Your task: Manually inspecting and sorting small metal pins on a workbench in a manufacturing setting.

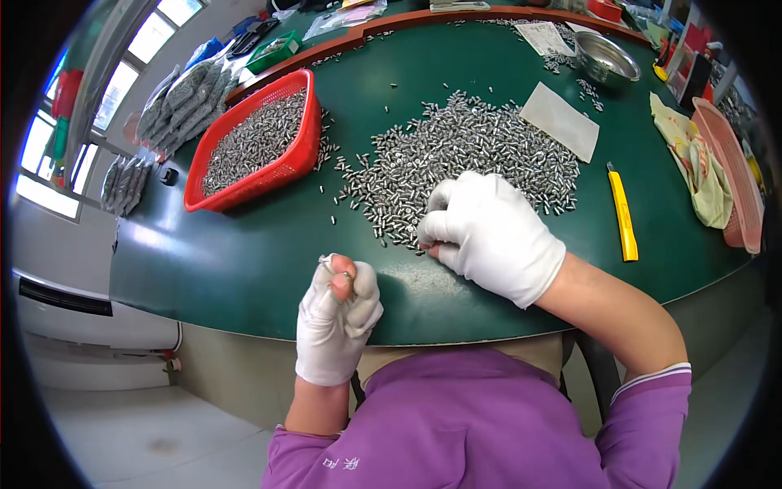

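A wide heap of small shiny metal pins (pixel 456 147), each short and rounded at one end, is spread over the green table. My left hand (pixel 336 322), in a white glove with bare thumb and fingertip, is closed at the table's near edge. Between its thumb and finger shows a tiny bit of a metal pin (pixel 348 275). My right hand (pixel 493 236), gloved the same way, reaches to the heap's near edge with its fingers curled and pressed together among the pins. Whatever they pinch is hidden behind the fingers.
A red plastic basket (pixel 309 122) full of similar pins stands left of the heap. A white card (pixel 562 122) lies against the heap's right side, with a yellow utility knife (pixel 622 213) nearer me. Behind are a metal bowl (pixel 607 72) and, far left, grey filled bags (pixel 183 102).
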